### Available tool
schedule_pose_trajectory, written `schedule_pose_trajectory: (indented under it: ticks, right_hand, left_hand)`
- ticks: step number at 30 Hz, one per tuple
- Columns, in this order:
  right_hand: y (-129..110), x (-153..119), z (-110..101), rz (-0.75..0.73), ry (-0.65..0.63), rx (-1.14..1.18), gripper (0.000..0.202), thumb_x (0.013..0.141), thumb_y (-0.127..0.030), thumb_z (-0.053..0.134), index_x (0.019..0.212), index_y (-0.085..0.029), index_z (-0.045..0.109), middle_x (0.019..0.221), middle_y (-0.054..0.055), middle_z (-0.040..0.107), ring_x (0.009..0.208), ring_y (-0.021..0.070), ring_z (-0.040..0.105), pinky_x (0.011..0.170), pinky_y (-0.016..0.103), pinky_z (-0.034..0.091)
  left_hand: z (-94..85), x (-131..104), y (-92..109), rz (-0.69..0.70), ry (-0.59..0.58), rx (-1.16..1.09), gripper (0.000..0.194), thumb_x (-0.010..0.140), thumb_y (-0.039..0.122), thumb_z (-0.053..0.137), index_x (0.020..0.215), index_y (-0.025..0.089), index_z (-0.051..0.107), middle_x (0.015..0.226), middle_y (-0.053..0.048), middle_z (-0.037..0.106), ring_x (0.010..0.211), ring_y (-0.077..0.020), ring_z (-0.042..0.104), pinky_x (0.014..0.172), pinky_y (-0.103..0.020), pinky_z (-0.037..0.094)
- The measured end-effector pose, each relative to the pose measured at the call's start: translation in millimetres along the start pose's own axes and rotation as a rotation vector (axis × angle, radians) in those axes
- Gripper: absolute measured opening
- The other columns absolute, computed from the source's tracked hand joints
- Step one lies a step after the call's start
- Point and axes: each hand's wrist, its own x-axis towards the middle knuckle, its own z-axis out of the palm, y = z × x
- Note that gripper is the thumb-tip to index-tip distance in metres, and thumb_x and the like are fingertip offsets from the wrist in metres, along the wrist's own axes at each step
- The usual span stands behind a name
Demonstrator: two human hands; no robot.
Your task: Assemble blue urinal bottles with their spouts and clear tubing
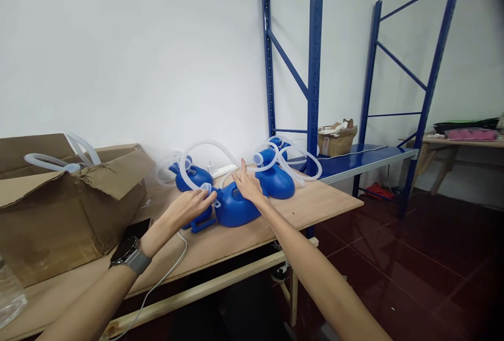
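A blue plastic bottle [236,209] with a built-in handle lies on the wooden table, its neck toward the left. My left hand [192,207] is closed on the white cap [206,187] at that neck. From this cap a translucent hose [208,142] loops up and to the right. My right hand [249,184] rests at the top of the same bottle near its handle, with fingers stretched out and apart; its underside is hidden. Another blue bottle [277,182] sits just right of it, and one more [197,177] stands behind my left hand.
An open cardboard box [59,225] with hoses sticking out stands on the table [315,207] at left. A white cable [173,267] hangs over the front edge. Blue shelving posts [315,68] rise behind, with a smaller carton [336,141] on the blue shelf.
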Motion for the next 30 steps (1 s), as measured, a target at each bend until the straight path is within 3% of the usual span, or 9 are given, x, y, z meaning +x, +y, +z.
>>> schedule_pose_trajectory:
  ticks: [3, 8, 12, 16, 21, 24, 27, 30]
  right_hand:
    - [1, -1, -1, -0.003, -0.004, 0.018, 0.079, 0.109, -0.055, 0.025, 0.165, -0.015, -0.013, 0.121, 0.016, 0.075, 0.116, 0.0347, 0.070, 0.100, 0.043, 0.044]
    - [2, -1, 0, -0.008, 0.020, 0.032, 0.077, 0.109, -0.052, 0.028, 0.166, -0.015, -0.008, 0.119, 0.017, 0.075, 0.116, 0.0347, 0.070, 0.099, 0.043, 0.045]
    - [-3, -1, 3, -0.002, 0.033, 0.005, 0.076, 0.109, -0.050, 0.027, 0.166, -0.012, -0.004, 0.119, 0.019, 0.075, 0.114, 0.0352, 0.070, 0.098, 0.044, 0.045]
    - [-10, -1, 6, 0.011, 0.031, -0.030, 0.077, 0.109, -0.049, 0.026, 0.166, -0.010, -0.008, 0.117, 0.020, 0.076, 0.112, 0.0346, 0.071, 0.098, 0.043, 0.046]
    - [-12, -4, 9, 0.001, 0.074, -0.045, 0.084, 0.110, -0.052, 0.024, 0.160, -0.004, -0.024, 0.114, 0.021, 0.076, 0.108, 0.0342, 0.072, 0.098, 0.044, 0.046]
    - [-10, -8, 7, -0.029, 0.084, -0.029, 0.094, 0.107, -0.060, 0.030, 0.160, -0.006, -0.024, 0.118, 0.021, 0.075, 0.111, 0.0340, 0.071, 0.099, 0.043, 0.046]
    - [-5, -11, 4, -0.123, 0.076, 0.001, 0.096, 0.103, -0.066, 0.041, 0.166, -0.013, -0.009, 0.128, 0.019, 0.072, 0.119, 0.0326, 0.067, 0.102, 0.041, 0.044]
    - [0, -12, 3, -0.265, 0.048, 0.028, 0.071, 0.101, -0.063, 0.049, 0.159, -0.023, 0.040, 0.138, 0.013, 0.067, 0.129, 0.0292, 0.061, 0.108, 0.038, 0.041]
  left_hand:
    - [1.7, -3, 1, -0.104, 0.005, -0.082, 0.040, 0.094, 0.003, 0.044, 0.129, 0.016, 0.056, 0.091, -0.009, 0.070, 0.083, -0.0232, 0.071, 0.066, -0.030, 0.053]
    - [8.0, -8, 7, -0.361, 0.081, -0.207, 0.030, 0.103, 0.021, 0.040, 0.125, 0.018, 0.060, 0.095, -0.012, 0.076, 0.085, -0.0226, 0.072, 0.064, -0.027, 0.051]
    - [13.0, -12, 12, -0.461, 0.162, -0.250, 0.031, 0.102, 0.023, 0.039, 0.115, 0.019, 0.067, 0.087, -0.011, 0.077, 0.083, -0.0219, 0.073, 0.067, -0.027, 0.050]
    - [10.9, -13, 10, -0.522, 0.149, -0.212, 0.030, 0.098, 0.019, 0.041, 0.105, 0.019, 0.070, 0.083, -0.011, 0.076, 0.078, -0.0223, 0.072, 0.066, -0.029, 0.046]
    - [-2.7, -15, -17, -0.846, 0.044, -0.142, 0.038, 0.104, 0.031, 0.034, 0.109, 0.017, 0.068, 0.088, -0.014, 0.077, 0.079, -0.0256, 0.072, 0.061, -0.028, 0.042]
    - [0.1, -26, -43, -0.932, -0.077, -0.156, 0.044, 0.106, 0.041, 0.028, 0.118, 0.020, 0.064, 0.102, -0.014, 0.078, 0.082, -0.0285, 0.073, 0.063, -0.029, 0.043]
    - [18.8, -45, -66, -0.961, -0.161, -0.256, 0.046, 0.104, 0.045, 0.027, 0.116, 0.021, 0.065, 0.110, -0.015, 0.077, 0.089, -0.0315, 0.074, 0.066, -0.031, 0.046]
    - [47.3, -62, -82, -1.063, -0.212, -0.362, 0.045, 0.101, 0.044, 0.032, 0.119, 0.020, 0.066, 0.116, -0.019, 0.076, 0.097, -0.0342, 0.073, 0.070, -0.033, 0.049]
